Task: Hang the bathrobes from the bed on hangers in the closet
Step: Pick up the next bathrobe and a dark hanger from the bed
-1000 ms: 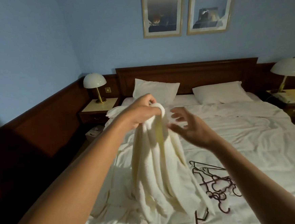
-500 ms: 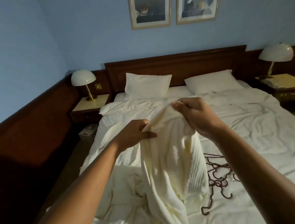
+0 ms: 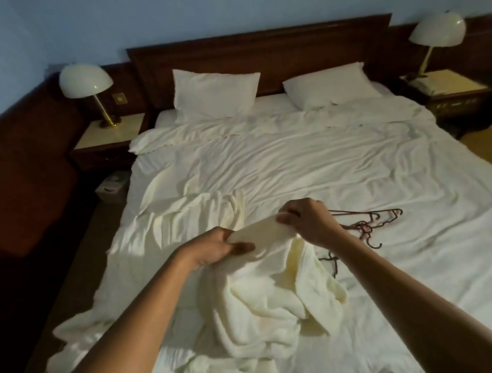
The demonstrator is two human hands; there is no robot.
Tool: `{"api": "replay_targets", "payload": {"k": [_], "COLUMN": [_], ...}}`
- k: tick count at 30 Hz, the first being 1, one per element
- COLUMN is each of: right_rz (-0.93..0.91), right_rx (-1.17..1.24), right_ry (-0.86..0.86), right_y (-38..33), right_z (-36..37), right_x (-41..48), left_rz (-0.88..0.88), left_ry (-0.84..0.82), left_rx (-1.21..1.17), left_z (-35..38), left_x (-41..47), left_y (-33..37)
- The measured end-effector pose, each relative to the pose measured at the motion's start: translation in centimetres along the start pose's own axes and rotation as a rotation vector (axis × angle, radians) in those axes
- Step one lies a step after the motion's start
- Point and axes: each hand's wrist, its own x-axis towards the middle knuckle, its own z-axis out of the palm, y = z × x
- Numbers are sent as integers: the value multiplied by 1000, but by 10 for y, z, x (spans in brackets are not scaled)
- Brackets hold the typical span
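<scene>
Left hand [image 3: 214, 249] and right hand [image 3: 306, 221] each pinching, fingers curled, one taut band of a cream bathrobe [image 3: 265, 299] above the bed [image 3: 310, 163] near its foot edge, hangers [image 3: 365, 227] just right.

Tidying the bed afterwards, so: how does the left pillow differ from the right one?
The left pillow stands propped upright against the headboard; the right pillow lies lower and flatter. The left pillow shows a tall, squarish face; the right pillow looks wider and slumped. Both are white and sit by the headboard.
</scene>
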Motion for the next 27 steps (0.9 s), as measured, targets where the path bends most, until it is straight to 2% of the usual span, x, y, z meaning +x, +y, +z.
{"api": "replay_targets", "payload": {"k": [1, 5, 9, 14, 18, 23, 27], "right_rz": [15, 59, 131, 265, 278, 338, 364], "right_rx": [-24, -98, -166, -233, -290, -352, -413], "right_ry": [-14, 8, -76, -260, -328, -451, -436], "right_y": [11, 65, 137, 247, 316, 388, 429], "right_z": [11, 40, 49, 54, 56, 68, 71], "right_x": [1, 6, 11, 24, 37, 68, 100], "left_rz": [-24, -127, -270, -367, -413, -482, -486], "left_ry": [30, 348, 555, 499, 475, 530, 602], "left_rx": [-21, -248, -463, -492, -569, -496, -472], "left_z": [11, 47, 86, 127, 158, 187, 199], "left_x": [10, 47, 83, 124, 156, 187, 208], "left_y": [-8, -31, -51, -58, -53, -69, -65]}}
